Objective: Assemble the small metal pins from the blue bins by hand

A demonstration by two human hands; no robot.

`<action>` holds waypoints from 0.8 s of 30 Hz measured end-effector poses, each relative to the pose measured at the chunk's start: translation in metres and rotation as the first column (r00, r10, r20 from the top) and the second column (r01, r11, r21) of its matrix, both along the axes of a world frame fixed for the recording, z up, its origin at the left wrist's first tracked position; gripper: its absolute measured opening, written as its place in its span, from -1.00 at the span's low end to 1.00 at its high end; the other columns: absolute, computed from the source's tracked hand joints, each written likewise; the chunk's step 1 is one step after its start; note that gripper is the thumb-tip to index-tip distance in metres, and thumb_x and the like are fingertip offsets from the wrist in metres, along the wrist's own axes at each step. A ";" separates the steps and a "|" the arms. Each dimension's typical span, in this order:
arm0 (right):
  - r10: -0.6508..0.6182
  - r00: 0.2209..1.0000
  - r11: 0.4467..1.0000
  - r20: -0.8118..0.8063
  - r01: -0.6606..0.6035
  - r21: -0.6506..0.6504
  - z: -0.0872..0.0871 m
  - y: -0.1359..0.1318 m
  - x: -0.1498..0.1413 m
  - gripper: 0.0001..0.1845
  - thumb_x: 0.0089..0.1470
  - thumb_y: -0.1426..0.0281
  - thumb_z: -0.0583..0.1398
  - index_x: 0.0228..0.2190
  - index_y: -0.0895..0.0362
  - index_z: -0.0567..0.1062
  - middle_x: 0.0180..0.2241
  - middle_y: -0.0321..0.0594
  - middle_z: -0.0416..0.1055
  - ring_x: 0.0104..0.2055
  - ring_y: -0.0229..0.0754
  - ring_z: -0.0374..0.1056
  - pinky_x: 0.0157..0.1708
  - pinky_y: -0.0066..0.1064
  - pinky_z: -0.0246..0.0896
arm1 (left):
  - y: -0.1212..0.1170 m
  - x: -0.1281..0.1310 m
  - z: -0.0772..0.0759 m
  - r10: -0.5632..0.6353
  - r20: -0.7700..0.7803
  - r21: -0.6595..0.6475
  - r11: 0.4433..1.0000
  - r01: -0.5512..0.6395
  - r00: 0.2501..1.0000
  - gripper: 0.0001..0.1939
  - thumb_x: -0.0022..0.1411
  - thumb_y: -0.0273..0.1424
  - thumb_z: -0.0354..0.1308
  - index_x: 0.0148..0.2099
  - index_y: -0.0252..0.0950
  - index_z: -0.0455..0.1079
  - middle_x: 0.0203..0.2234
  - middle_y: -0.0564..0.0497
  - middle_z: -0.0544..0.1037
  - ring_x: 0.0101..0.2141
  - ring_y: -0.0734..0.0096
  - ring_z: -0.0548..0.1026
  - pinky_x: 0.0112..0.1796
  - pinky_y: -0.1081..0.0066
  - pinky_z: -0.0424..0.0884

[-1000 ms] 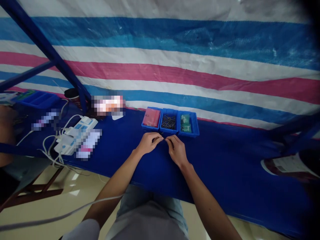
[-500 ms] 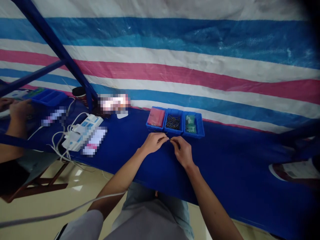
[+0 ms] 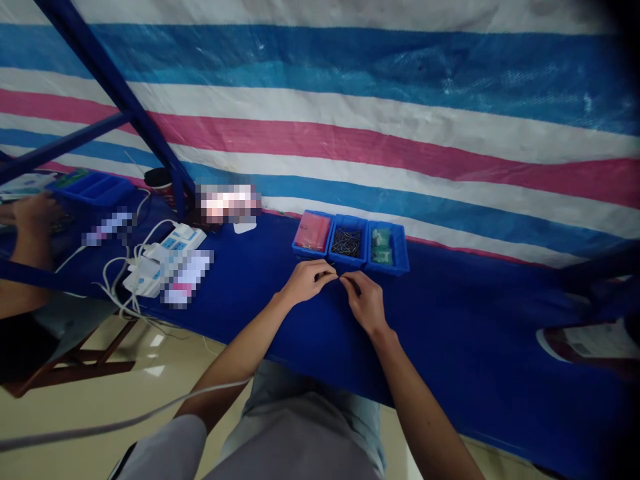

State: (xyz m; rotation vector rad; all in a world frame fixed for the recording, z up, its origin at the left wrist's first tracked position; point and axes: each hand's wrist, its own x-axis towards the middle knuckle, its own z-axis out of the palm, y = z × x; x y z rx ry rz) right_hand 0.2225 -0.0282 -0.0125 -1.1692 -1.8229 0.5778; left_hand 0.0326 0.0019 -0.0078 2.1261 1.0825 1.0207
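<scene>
My left hand [image 3: 309, 281] and my right hand [image 3: 367, 300] meet fingertip to fingertip low over the blue table, just in front of three small blue bins. Both are closed in a pinch, thumb against forefinger. Whatever lies between the fingertips is too small and dark to make out. The left bin [image 3: 309, 254] has pink plastic bags [image 3: 313, 231] in it. Many thin dark metal screws or pins [image 3: 346, 243] fill the middle bin [image 3: 345, 262]. Small green packets [image 3: 381, 247] lie in the right bin [image 3: 399, 260].
To the left, a white power strip [image 3: 173, 250] with tangled cables lies beside a blurred-out phone-like object [image 3: 187, 280]. A blue metal frame [image 3: 135, 120] stands before a co-worker's hand [image 3: 35, 210] and a blue tray [image 3: 93, 189]. A dark red-brown container [image 3: 590, 343] sits at right.
Both hands stay at nearly the same spot, fingertips still together, with slight finger movement. A dark thin bit above my left fingers shows less now. The view has shifted slightly.
</scene>
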 end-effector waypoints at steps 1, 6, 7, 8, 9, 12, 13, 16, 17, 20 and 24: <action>-0.004 1.000 1.000 0.002 0.004 -0.003 -0.001 0.000 0.000 -0.77 0.32 0.30 0.11 -0.22 0.10 0.55 -0.32 -0.17 0.48 -0.39 -0.18 0.37 -0.36 -0.34 0.26 | 0.000 0.000 0.000 0.002 0.004 -0.005 1.000 -0.002 1.000 -0.77 0.38 -0.29 0.13 -0.22 -0.30 0.55 -0.40 0.00 0.55 -0.45 0.48 0.43 -0.33 0.45 0.33; 0.025 1.000 1.000 0.015 -0.025 -0.005 -0.004 0.003 0.000 -0.75 0.33 0.31 0.09 -0.19 0.10 0.56 -0.29 -0.15 0.50 -0.30 -0.14 0.43 -0.26 -0.32 0.30 | 0.000 0.000 0.002 0.015 0.035 -0.016 1.000 -0.014 0.999 -0.80 0.36 -0.33 0.15 -0.24 -0.30 0.55 -0.42 0.02 0.55 -0.45 0.49 0.43 -0.35 0.46 0.33; 0.036 0.999 0.999 0.016 -0.036 -0.005 -0.005 0.003 0.000 -0.75 0.33 0.31 0.09 -0.19 0.10 0.56 -0.29 -0.15 0.50 -0.28 -0.13 0.43 -0.24 -0.32 0.31 | 0.001 0.000 0.002 0.019 0.037 -0.015 1.000 -0.018 0.999 -0.81 0.36 -0.34 0.16 -0.25 -0.30 0.55 -0.43 0.02 0.55 -0.44 0.49 0.43 -0.35 0.46 0.33; 0.045 0.999 0.999 0.016 -0.045 -0.004 -0.005 0.003 0.000 -0.75 0.34 0.32 0.09 -0.20 0.10 0.56 -0.30 -0.15 0.50 -0.27 -0.13 0.43 -0.23 -0.32 0.32 | 0.001 0.000 0.002 0.020 0.037 -0.015 1.000 -0.020 0.999 -0.81 0.36 -0.34 0.16 -0.25 -0.30 0.55 -0.43 0.03 0.55 -0.45 0.49 0.42 -0.35 0.46 0.33; 0.048 0.999 0.999 0.013 -0.048 -0.002 -0.005 0.003 0.000 -0.75 0.34 0.32 0.09 -0.20 0.10 0.56 -0.30 -0.14 0.50 -0.27 -0.13 0.44 -0.22 -0.32 0.32 | 0.001 0.000 0.002 0.019 0.036 -0.017 1.000 -0.018 0.999 -0.80 0.36 -0.33 0.16 -0.25 -0.29 0.55 -0.43 0.03 0.55 -0.46 0.50 0.41 -0.35 0.46 0.33; 0.027 1.000 1.000 0.002 -0.027 0.012 -0.004 0.002 -0.001 -0.77 0.33 0.33 0.10 -0.21 0.11 0.55 -0.29 -0.15 0.49 -0.28 -0.14 0.42 -0.23 -0.32 0.31 | 0.001 0.000 0.002 0.009 0.037 -0.027 1.000 -0.008 0.999 -0.79 0.36 -0.31 0.15 -0.24 -0.30 0.55 -0.45 0.03 0.53 -0.48 0.51 0.39 -0.37 0.47 0.31; 0.018 1.000 1.000 0.001 -0.018 0.016 -0.003 0.001 -0.001 -0.78 0.33 0.34 0.10 -0.21 0.11 0.55 -0.30 -0.16 0.49 -0.30 -0.16 0.41 -0.26 -0.33 0.30 | 0.001 0.000 0.002 0.005 0.037 -0.030 1.000 -0.004 0.999 -0.78 0.36 -0.30 0.15 -0.23 -0.30 0.55 -0.46 0.03 0.52 -0.49 0.51 0.38 -0.38 0.47 0.30; -0.003 1.000 1.000 -0.002 0.003 0.026 -0.003 0.001 -0.001 -0.79 0.31 0.34 0.12 -0.23 0.11 0.55 -0.33 -0.18 0.47 -0.36 -0.19 0.38 -0.32 -0.36 0.29 | 0.002 -0.001 0.003 0.000 0.032 -0.033 0.999 0.001 0.999 -0.77 0.36 -0.29 0.15 -0.23 -0.31 0.56 -0.45 0.03 0.53 -0.48 0.51 0.38 -0.38 0.47 0.29; -0.007 1.000 1.000 -0.003 0.007 0.028 -0.003 0.001 -0.001 -0.80 0.31 0.34 0.12 -0.23 0.11 0.55 -0.33 -0.18 0.47 -0.36 -0.20 0.38 -0.32 -0.36 0.29 | 0.002 -0.001 0.003 -0.002 0.029 -0.034 0.999 0.003 1.000 -0.77 0.37 -0.29 0.14 -0.23 -0.30 0.56 -0.44 0.02 0.54 -0.47 0.50 0.39 -0.37 0.47 0.29; -0.008 1.000 1.000 -0.001 0.008 0.024 -0.003 0.001 -0.001 -0.81 0.30 0.34 0.13 -0.23 0.11 0.55 -0.31 -0.18 0.48 -0.35 -0.20 0.39 -0.30 -0.37 0.31 | 0.002 -0.001 0.004 -0.009 0.034 -0.031 0.999 0.010 0.999 -0.77 0.37 -0.30 0.14 -0.23 -0.30 0.56 -0.43 0.01 0.55 -0.45 0.49 0.41 -0.35 0.47 0.30; -0.010 1.000 0.999 0.010 0.010 0.033 -0.003 0.000 -0.001 -0.81 0.30 0.33 0.14 -0.22 0.11 0.55 -0.32 -0.19 0.48 -0.39 -0.22 0.37 -0.34 -0.37 0.29 | 0.002 -0.002 0.005 -0.019 0.049 -0.032 0.999 0.021 0.999 -0.77 0.36 -0.29 0.15 -0.23 -0.31 0.56 -0.41 0.00 0.56 -0.44 0.48 0.43 -0.35 0.47 0.31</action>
